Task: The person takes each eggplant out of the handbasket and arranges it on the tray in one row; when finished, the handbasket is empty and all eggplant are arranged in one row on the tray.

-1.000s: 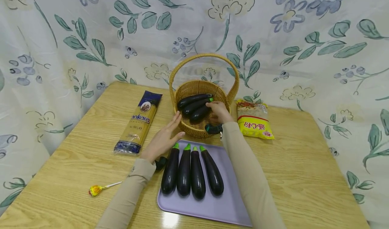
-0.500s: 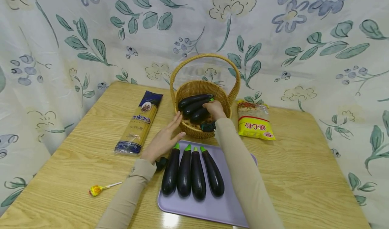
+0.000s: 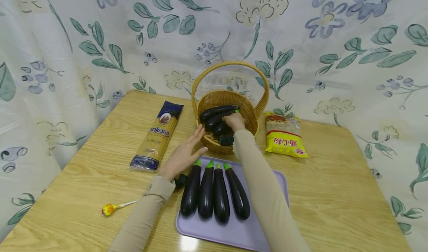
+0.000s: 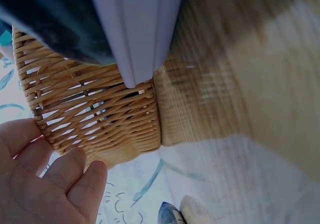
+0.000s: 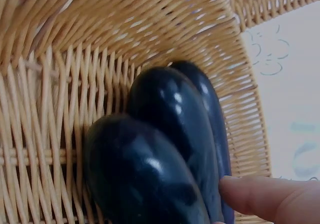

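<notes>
My right hand [image 3: 234, 122] is inside the wicker basket [image 3: 207, 142], its fingers curled over the stem end of the nearest eggplant [image 3: 219, 128]. In the right wrist view a fingertip [image 5: 237, 190] lies against the middle eggplant [image 5: 172, 102]; the other fingers are mostly hidden. Three dark eggplants lie side by side there. My left hand [image 3: 183, 157] reaches to the basket's left front side with straight fingers, and the left wrist view shows its fingertips touching the weave [image 4: 100, 119].
In front of the basket, a lilac tray [image 3: 220, 237] holds several eggplants [image 3: 206, 192] with green stems. A spaghetti packet [image 3: 157, 136] lies left of the basket. To its right is a yellow food bag [image 3: 285, 135]. A wrapped lollipop [image 3: 115, 207] lies at front left.
My right hand has shifted slightly left and deeper over the eggplants in the basket. The left hand stays at the basket's side. The head view has shifted a little.
</notes>
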### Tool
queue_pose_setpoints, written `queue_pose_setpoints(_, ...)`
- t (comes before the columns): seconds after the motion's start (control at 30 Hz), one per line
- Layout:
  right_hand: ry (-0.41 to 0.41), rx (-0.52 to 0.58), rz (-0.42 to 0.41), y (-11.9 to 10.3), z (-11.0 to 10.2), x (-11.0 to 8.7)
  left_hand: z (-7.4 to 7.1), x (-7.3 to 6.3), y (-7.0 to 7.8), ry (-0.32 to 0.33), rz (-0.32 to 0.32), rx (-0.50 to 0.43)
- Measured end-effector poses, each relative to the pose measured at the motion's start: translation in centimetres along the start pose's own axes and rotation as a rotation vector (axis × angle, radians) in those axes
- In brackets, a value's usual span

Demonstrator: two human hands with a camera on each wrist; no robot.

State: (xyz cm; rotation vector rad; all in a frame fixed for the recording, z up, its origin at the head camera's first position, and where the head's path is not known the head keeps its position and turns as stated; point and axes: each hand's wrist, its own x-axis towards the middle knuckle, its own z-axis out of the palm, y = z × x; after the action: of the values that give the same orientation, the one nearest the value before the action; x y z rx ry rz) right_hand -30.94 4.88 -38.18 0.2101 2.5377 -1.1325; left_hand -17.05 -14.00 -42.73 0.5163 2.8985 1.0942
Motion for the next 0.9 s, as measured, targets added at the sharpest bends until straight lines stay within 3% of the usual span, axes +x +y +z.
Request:
queue_pose_setpoints(0.07,0.004,-0.018,-0.007,0.3,0.1,0.2,0.0,0.0,0.1,-0.004,0.002,-0.004)
queue_pose_setpoints(0.2,0.056,-0.046,-0.032,2.5,1.4,4.5,0.1,0.1,0.0,-0.005,-0.005,-0.009)
queue_pose_setpoints(0.27,0.053,-0.05,-0.031,2.7,1.5,5.0,0.1,0.1,0.0,-0.005,-0.006,-0.008)
queue_pose_setpoints(0.3,0.047,-0.047,-0.027,2.7,1.4,4.9,0.1,0.2,0.0,-0.007,-0.007,-0.007)
queue_pose_setpoints(0.37,-0.017,-0.046,-0.004,1.6,0.4,2.4,0.1,0.2,0.0,-0.007,-0.009,-0.004)
queue_pose_setpoints(0.47,-0.042,-0.033,0.009,0.3,-0.6,-0.5,0.1,0.2,0.1,-0.005,-0.008,-0.002)
queue_pose_setpoints(0.9,-0.046,-0.068,0.017,0.7,-0.6,-0.7,0.1,0.2,0.2,-0.005,-0.008,-0.002)
